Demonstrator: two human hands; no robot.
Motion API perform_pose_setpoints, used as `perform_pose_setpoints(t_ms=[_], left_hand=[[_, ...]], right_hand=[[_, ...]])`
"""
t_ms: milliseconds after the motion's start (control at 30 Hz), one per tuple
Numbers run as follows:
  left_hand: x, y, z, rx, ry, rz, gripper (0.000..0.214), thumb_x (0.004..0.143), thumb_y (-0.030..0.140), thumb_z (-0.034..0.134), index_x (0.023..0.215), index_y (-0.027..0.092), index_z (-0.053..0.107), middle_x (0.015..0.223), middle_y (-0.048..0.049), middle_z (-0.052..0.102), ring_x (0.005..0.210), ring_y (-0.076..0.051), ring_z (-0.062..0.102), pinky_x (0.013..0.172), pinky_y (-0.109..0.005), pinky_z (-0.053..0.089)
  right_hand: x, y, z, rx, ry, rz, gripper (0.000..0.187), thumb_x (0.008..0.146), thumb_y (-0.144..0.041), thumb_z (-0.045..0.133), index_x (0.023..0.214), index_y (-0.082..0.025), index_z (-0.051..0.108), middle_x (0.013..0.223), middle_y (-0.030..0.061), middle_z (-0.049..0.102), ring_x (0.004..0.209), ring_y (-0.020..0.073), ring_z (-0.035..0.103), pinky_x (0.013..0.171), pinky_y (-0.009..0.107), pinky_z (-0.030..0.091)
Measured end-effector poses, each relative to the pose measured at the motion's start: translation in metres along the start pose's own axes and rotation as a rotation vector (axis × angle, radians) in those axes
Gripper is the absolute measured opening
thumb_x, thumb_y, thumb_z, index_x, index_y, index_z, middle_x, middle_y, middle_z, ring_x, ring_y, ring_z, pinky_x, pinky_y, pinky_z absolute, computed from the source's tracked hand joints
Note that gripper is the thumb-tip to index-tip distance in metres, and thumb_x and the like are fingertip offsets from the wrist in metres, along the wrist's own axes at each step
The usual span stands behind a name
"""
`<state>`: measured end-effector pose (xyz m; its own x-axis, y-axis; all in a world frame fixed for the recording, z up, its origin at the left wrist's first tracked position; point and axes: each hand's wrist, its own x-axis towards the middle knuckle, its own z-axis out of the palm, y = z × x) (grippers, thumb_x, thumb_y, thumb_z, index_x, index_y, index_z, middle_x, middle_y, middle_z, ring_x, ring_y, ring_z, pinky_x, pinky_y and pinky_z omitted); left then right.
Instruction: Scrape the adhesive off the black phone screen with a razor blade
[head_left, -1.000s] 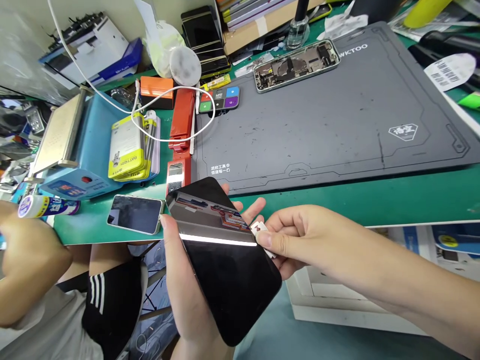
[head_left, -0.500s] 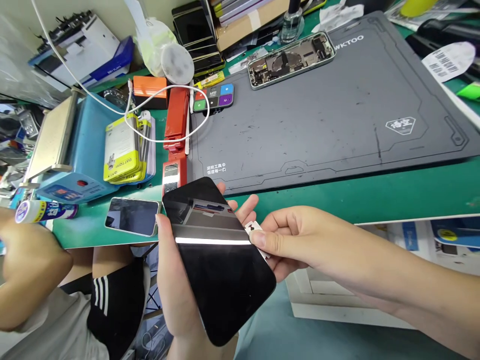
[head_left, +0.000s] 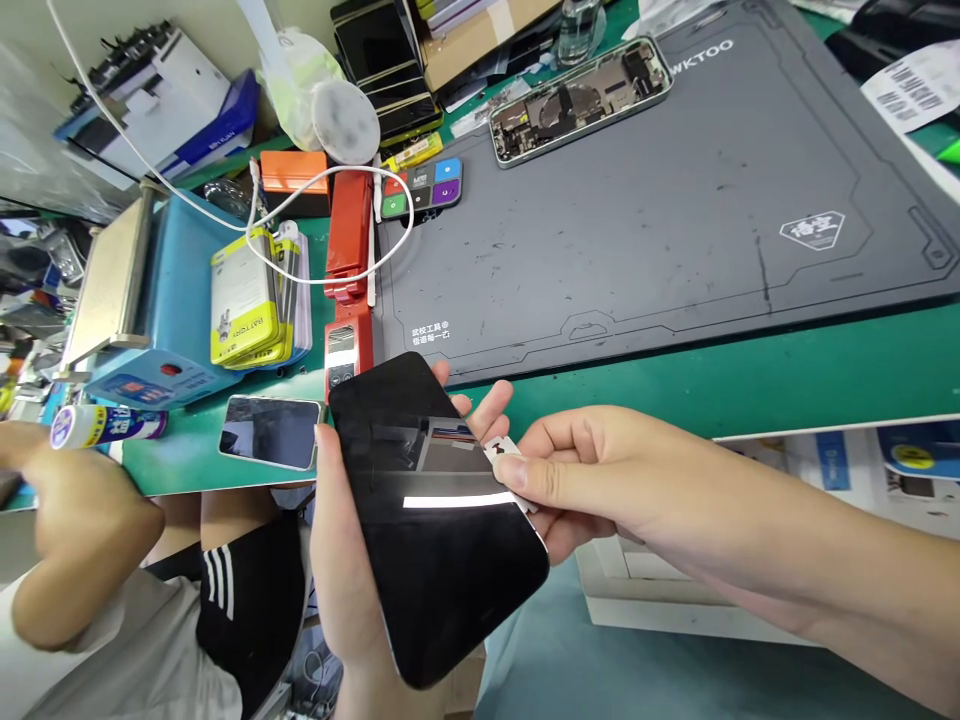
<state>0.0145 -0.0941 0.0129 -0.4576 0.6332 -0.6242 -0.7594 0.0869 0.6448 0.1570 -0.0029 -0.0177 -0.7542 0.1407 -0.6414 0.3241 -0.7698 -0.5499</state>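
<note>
A smartphone (head_left: 442, 560) with a dark, glossy screen lies in my left hand (head_left: 341, 560), face up and slanted. The thumb is along its left edge and fingertips show past the right edge. My right hand (head_left: 570, 475) pinches a small white card-like piece (head_left: 501, 450) with a dark mark, between thumb and fingers, against the phone's right edge. Whether the piece sits inside the seam I cannot tell. An opened phone housing (head_left: 581, 100) with its inner parts exposed lies on the grey mat (head_left: 600, 250).
Another phone (head_left: 270, 432) lies on the green bench beside a blue machine (head_left: 161, 290) and yellow battery packs (head_left: 244, 300). A white cable (head_left: 409, 225) loops over a red tool (head_left: 349, 235). At left, a person's arm (head_left: 82, 540) reaches near a white tube (head_left: 105, 425).
The phone in my left hand has tilted slightly, shifting its reflection. My right hand stays pinched on the white piece at its edge. The view has shifted a little.
</note>
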Motion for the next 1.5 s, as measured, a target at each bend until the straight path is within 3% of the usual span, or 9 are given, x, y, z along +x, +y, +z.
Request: perform_pose_setpoints(t_ms=[233, 367, 533, 667, 833, 967, 1133, 1267, 1500], left_hand=[[0.004, 0.004, -0.010, 0.076, -0.089, 0.011, 0.063, 0.106, 0.056, 0.034, 0.131, 0.012, 0.071, 0.119, -0.0156, 0.077, 0.129, -0.033, 0.067, 0.103, -0.042, 0.062], [0.004, 0.000, -0.010, 0.072, -0.068, 0.011, 0.067, 0.103, 0.064, 0.035, 0.132, 0.015, 0.071, 0.118, -0.0151, 0.078, 0.124, -0.034, 0.071, 0.103, -0.048, 0.062], [-0.004, -0.012, 0.001, -0.005, 0.025, 0.060, 0.063, 0.095, 0.071, 0.047, 0.124, 0.021, 0.074, 0.105, -0.0107, 0.080, 0.114, -0.036, 0.074, 0.112, -0.060, 0.054], [-0.003, -0.013, -0.001, 0.001, -0.031, 0.048, 0.066, 0.094, 0.072, 0.050, 0.134, 0.022, 0.068, 0.117, -0.0139, 0.078, 0.124, -0.038, 0.070, 0.112, -0.063, 0.052], [0.001, -0.007, -0.002, 0.019, 0.031, 0.049, 0.069, 0.098, 0.072, 0.039, 0.130, 0.020, 0.072, 0.117, -0.0164, 0.078, 0.117, -0.038, 0.073, 0.098, -0.057, 0.062], [-0.001, -0.004, 0.001, 0.031, 0.034, 0.085, 0.068, 0.101, 0.069, 0.035, 0.123, 0.019, 0.076, 0.115, -0.0152, 0.078, 0.114, -0.036, 0.075, 0.084, -0.047, 0.068], [0.000, -0.004, 0.001, 0.022, 0.042, 0.077, 0.072, 0.101, 0.071, 0.034, 0.127, 0.017, 0.073, 0.112, -0.0155, 0.078, 0.118, -0.035, 0.073, 0.088, -0.043, 0.067], [0.003, -0.003, -0.006, 0.023, -0.028, 0.053, 0.071, 0.100, 0.071, 0.036, 0.131, 0.018, 0.072, 0.116, -0.0148, 0.077, 0.124, -0.034, 0.070, 0.093, -0.043, 0.066], [0.004, -0.003, -0.011, 0.027, -0.043, 0.033, 0.072, 0.099, 0.073, 0.038, 0.134, 0.019, 0.071, 0.116, -0.0145, 0.077, 0.124, -0.036, 0.070, 0.104, -0.053, 0.060]], right_hand=[[-0.001, -0.002, 0.000, 0.006, 0.011, 0.017, 0.035, 0.103, -0.045, 0.070, 0.081, -0.018, 0.063, 0.088, 0.0059, 0.077, 0.076, 0.0141, 0.071, 0.077, 0.024, 0.059], [-0.003, -0.001, 0.000, -0.126, 0.062, 0.013, 0.035, 0.099, -0.048, 0.072, 0.079, -0.020, 0.063, 0.086, 0.0026, 0.077, 0.076, 0.0156, 0.072, 0.074, 0.024, 0.059], [-0.008, 0.000, 0.006, -0.551, 0.304, -0.189, 0.029, 0.092, -0.039, 0.068, 0.071, -0.022, 0.059, 0.070, -0.0063, 0.068, 0.059, 0.0103, 0.058, 0.045, 0.019, 0.036], [-0.009, -0.002, 0.007, -0.650, 0.344, -0.160, 0.030, 0.088, -0.043, 0.068, 0.067, -0.023, 0.059, 0.060, -0.0071, 0.062, 0.051, 0.0095, 0.047, 0.039, 0.021, 0.026], [-0.006, -0.005, 0.002, -0.430, 0.190, -0.094, 0.032, 0.095, -0.048, 0.068, 0.076, -0.023, 0.065, 0.075, -0.0020, 0.073, 0.070, 0.0145, 0.068, 0.056, 0.020, 0.047], [-0.002, -0.004, 0.000, -0.277, 0.138, -0.084, 0.025, 0.096, -0.041, 0.072, 0.082, -0.021, 0.067, 0.081, -0.0007, 0.075, 0.074, 0.0140, 0.072, 0.064, 0.018, 0.054], [0.001, -0.002, 0.001, -0.283, 0.146, -0.063, 0.030, 0.100, -0.039, 0.070, 0.079, -0.019, 0.064, 0.078, -0.0002, 0.074, 0.072, 0.0124, 0.071, 0.063, 0.017, 0.053], [0.003, 0.001, 0.000, -0.252, 0.140, -0.068, 0.028, 0.099, -0.039, 0.070, 0.080, -0.019, 0.064, 0.079, -0.0001, 0.074, 0.073, 0.0140, 0.071, 0.067, 0.021, 0.056], [0.002, 0.002, 0.002, -0.221, 0.140, -0.074, 0.026, 0.099, -0.036, 0.071, 0.079, -0.020, 0.066, 0.076, -0.0009, 0.073, 0.071, 0.0127, 0.071, 0.063, 0.018, 0.055]])
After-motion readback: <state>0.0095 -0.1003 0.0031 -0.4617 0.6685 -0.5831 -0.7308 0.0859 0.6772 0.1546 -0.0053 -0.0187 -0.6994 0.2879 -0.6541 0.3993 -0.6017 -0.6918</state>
